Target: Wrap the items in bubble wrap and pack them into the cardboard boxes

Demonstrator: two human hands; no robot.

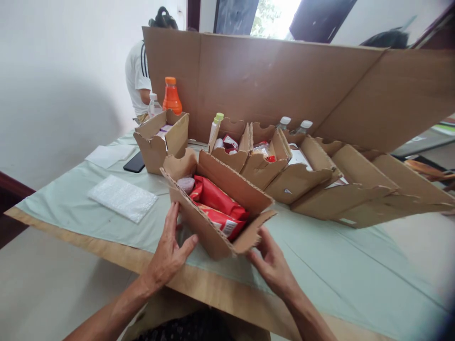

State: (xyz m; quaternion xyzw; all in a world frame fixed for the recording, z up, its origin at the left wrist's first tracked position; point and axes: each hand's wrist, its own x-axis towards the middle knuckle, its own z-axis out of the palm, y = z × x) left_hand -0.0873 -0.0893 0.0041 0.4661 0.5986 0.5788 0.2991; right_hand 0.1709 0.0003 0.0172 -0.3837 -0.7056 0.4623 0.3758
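Corrugated cardboard box point(201, 225), lid open, sits at the lower centre of the frame on the near edge of the table. It is tilted so that its open top faces the camera.

A tall cardboard sheet point(284, 85) stands across the upper half of the frame. The pale green tablecloth point(320, 270) spreads below it. A row of similar open boxes point(302, 177) runs from the centre to the right edge, and one more box point(159, 142) stands at the upper left with an orange bottle point(171, 97) behind it. Left of centre lie a sheet of bubble wrap point(122, 198) and a dark phone point(134, 163).

Inside the near box are red packets point(216, 199) and a small mauve round thing point(186, 183).

The left hand point(167, 253) is spread open, its fingers flat against the box's left wall and its thumb reaching toward the front wall. The right hand point(272, 263) is loosely curled at the drooping right end flap. Its fingertips touch the flap, but I cannot tell whether they pinch it.

The box looks light but not rigid. Single-wall board like this probably flexes, and the loose flaps would give no firm hold. The two side walls low down, or the base, seem the safest places to take hold. The glossy packets look slippery and could slide out if the box tips further.
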